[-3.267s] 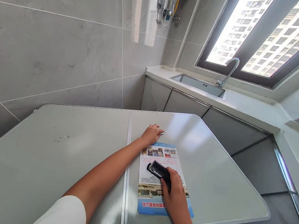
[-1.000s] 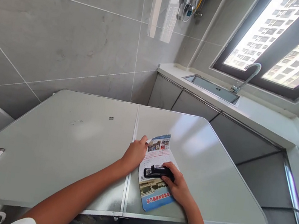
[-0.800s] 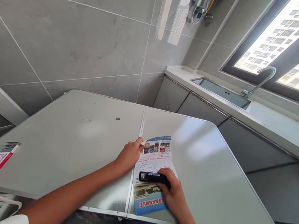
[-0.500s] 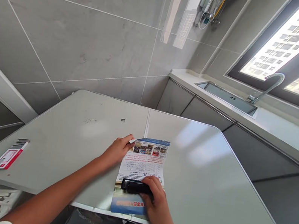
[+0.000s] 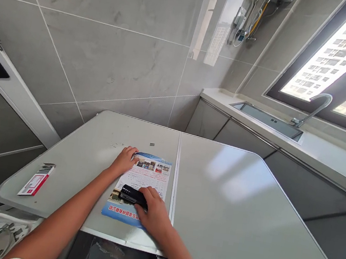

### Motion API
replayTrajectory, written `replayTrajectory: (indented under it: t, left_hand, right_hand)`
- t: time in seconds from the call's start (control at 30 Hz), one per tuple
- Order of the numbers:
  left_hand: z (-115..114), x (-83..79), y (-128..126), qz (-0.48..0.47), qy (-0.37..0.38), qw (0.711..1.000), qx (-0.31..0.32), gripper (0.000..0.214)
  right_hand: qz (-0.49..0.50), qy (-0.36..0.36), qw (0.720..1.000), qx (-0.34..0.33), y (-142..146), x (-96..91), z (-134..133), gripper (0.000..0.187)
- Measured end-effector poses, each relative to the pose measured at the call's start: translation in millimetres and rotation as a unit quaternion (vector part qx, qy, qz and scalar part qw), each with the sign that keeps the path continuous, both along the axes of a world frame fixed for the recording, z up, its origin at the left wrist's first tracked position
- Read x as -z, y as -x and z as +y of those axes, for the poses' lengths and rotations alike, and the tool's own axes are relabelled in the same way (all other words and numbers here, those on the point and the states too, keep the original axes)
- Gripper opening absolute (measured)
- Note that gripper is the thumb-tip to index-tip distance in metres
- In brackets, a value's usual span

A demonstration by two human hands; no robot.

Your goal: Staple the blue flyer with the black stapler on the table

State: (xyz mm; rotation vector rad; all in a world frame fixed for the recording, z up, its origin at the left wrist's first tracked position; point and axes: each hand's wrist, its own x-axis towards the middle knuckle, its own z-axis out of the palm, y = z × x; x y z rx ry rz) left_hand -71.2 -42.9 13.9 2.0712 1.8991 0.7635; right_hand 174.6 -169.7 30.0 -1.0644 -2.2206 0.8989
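A printed leaflet (image 5: 147,182) with blue ends and small photos lies on the table, left of its middle seam. My left hand (image 5: 125,160) is at the leaflet's far left corner, with thumb and fingers closed on it. A black stapler (image 5: 131,195) rests across the near part of the leaflet, its front end pointing left. My right hand (image 5: 154,212) is wrapped round the stapler's right end, which the fingers partly hide. Whether the stapler's jaws are pressed together cannot be made out.
A short strip of staples (image 5: 152,144) and some loose bits lie on the table (image 5: 226,227) beyond the leaflet. At the left is a red and white box (image 5: 36,182) with staples at its end. A counter with a sink (image 5: 267,119) runs along the right.
The leaflet and stapler have shifted left and away from the table's near edge, both hands with them. The leaflet's raised far left corner now lies flatter. My view has turned slightly.
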Motion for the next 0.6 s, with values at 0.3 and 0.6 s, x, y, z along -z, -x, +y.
replayTrajectory:
  t: [0.3, 0.6]
  left_hand:
    - [-6, 10.9, -1, 0.046, -0.074, 0.996, 0.038, 0.03]
    - [-4, 15.6, 3, 0.047, -0.062, 0.993, 0.085, 0.034]
  right_hand:
    - [-0.082, -0.118, 0.982, -0.126, -10, -5.1, 34, 0.036]
    - [-0.096, -0.187, 0.961, -0.182, -24, -2.5, 63, 0.028]
